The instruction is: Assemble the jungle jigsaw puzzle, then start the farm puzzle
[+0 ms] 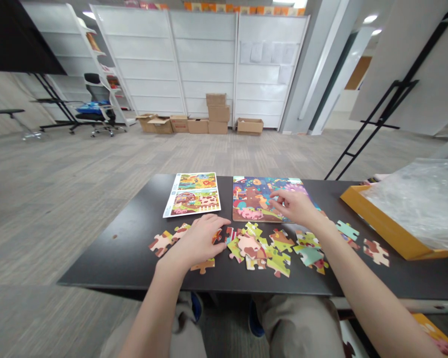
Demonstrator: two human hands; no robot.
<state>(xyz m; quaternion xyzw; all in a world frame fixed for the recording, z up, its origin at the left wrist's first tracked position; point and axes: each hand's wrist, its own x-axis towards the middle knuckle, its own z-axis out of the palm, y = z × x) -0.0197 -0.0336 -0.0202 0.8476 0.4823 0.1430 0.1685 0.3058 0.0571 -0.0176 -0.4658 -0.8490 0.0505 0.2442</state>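
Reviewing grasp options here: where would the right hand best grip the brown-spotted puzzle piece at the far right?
Probably pinch the brown-spotted puzzle piece across opposite edges, coming from above on its near-left side. It lies flat on the table, apart from the other pieces, so fingertips can reach its edges, while the yellow box sits just beyond it.

From where I'm watching, this reads as a commercial office or showroom floor, not a home: tall white panelled shelving units (205, 59) line the wall, with brown cardboard cartons (217, 114) stacked at their foot — a black-and-white swivel office chair (97, 104), grey office carpet (134, 154), and white boards on a black metal easel (399, 64) complete it.
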